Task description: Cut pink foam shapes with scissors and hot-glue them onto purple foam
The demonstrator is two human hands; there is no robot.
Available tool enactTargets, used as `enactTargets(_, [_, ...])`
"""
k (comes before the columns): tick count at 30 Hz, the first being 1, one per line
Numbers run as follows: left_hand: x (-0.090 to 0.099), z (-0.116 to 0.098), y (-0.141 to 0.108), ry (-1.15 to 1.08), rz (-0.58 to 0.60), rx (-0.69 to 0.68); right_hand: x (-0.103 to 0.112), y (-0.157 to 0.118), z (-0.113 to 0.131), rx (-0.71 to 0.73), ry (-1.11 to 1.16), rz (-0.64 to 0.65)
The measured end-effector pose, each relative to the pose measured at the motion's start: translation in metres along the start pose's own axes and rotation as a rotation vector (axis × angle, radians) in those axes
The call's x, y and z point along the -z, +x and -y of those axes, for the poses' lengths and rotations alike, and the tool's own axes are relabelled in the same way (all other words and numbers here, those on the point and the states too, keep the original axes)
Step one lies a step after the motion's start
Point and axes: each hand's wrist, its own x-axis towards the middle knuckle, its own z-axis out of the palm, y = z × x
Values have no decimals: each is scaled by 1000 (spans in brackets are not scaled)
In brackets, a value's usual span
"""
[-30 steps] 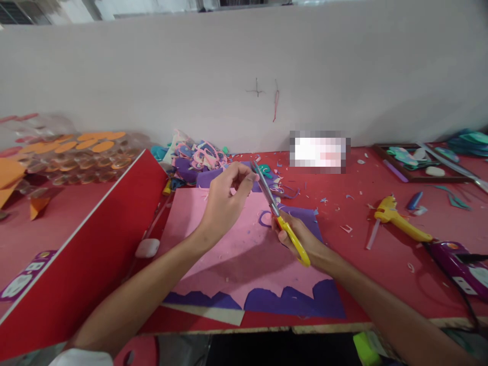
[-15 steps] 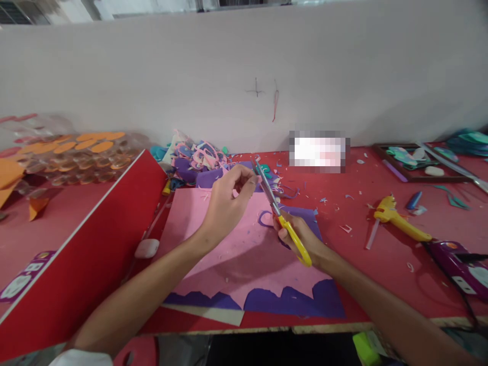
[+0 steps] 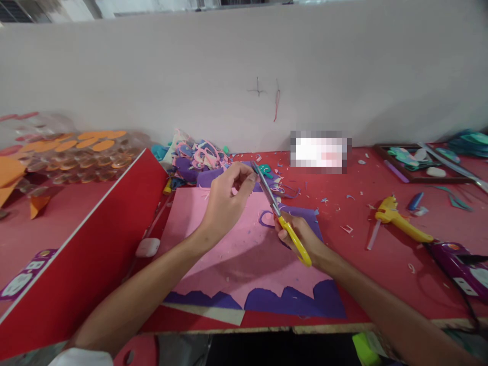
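Note:
My left hand [image 3: 229, 195] is raised over the pink sheet [image 3: 221, 259], thumb and fingertips pinched together on a small pink piece that barely shows between them. In my right hand [image 3: 299, 231] are yellow-handled scissors [image 3: 284, 221], my fingers wrapped round the handles. Their blades look closed and point up and away, with the tips right beside my left fingertips. Under the pink sheet, with its jagged near edge, lies a purple sheet [image 3: 297, 304]. A purple loop-shaped scrap [image 3: 263, 218] rests on the pink sheet near my right hand.
Offcuts [image 3: 198, 155] are heaped at the back. A red board [image 3: 95, 244] leans up on the left, with a white case [image 3: 148, 247] beside it. To the right lie a yellow glue gun [image 3: 404, 223], a blue object [image 3: 415, 201] and a dark-framed tray [image 3: 415, 179].
The scissor blades have closed together from slightly apart. The pink piece at my left fingertips shows less than before. Both hands stay in nearly the same place.

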Motion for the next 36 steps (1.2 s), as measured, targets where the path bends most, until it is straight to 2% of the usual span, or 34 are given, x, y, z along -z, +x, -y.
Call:
enactTargets(10, [3, 1, 2, 12, -22, -6, 0, 4, 7, -21, -59, -3])
enactTargets(15, [1, 3, 1, 25, 14, -10, 7, 4, 5, 46, -74, -76])
enactTargets(18, [-9, 9, -4, 49, 110, -3, 14, 9, -2, 59, 67, -152])
enactTargets(22, [-34, 27, -17, 39, 222, -2, 25, 21, -10, 29, 268, -241])
enactTargets(26, [-64, 50, -29, 129, 374, 24, 37, 30, -15, -11, 341, -317])
enactTargets(29, [-78, 65, -34, 248, 455, 12, 40, 33, -17, -12, 338, -330])
enactTargets(32, [-82, 74, -35, 320, 470, -4, 39, 34, -17, -13, 357, -325])
enactTargets(36, [-79, 78, -33, 357, 399, -17, 36, 31, -14, -24, 315, -291])
